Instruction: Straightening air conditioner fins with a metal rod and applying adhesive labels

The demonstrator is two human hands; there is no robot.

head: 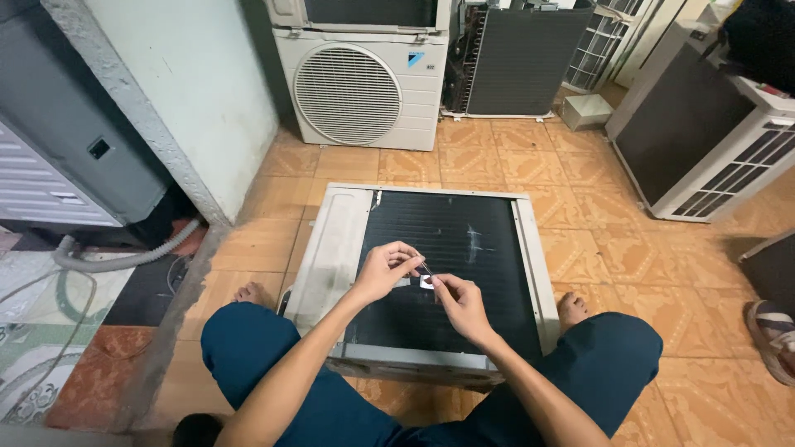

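Above the air-conditioner unit (431, 273) I see the left hand (385, 269) and right hand (464, 305) pinching together one small shiny piece (426, 281); its shape I cannot make out.

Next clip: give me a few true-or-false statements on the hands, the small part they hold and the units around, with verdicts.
1. Both hands, left hand and right hand, pinch a small part together. True.
2. The hands are over an air-conditioner unit lying flat on the floor. True.
3. The unit with the round fan grille lies on its side. False: it stands upright by the wall.
4. The floor is grey concrete. False: orange-brown tiles.
5. A grey hose lies at the left. True.
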